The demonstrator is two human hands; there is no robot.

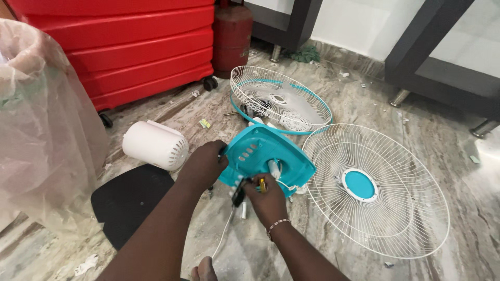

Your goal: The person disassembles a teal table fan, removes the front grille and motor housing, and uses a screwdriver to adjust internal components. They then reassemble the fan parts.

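Observation:
My left hand (204, 165) grips the left edge of a turquoise fan base cover (260, 153), holding it tilted up off the floor with its inner side toward me. My right hand (266, 199) is at the cover's lower edge, fingers closed on a small yellow-handled tool (262, 184) beside white wires and a black part (238, 195). A white cable (225, 235) trails from the cover down toward me.
A white fan grille with a turquoise hub (375, 190) lies on the marble floor to the right. Another grille with a turquoise rim (278, 99) lies behind. A white motor housing (155, 144), black plate (127, 200), red suitcase (120, 47), gas cylinder (232, 34) and plastic-wrapped object (39, 130) stand left.

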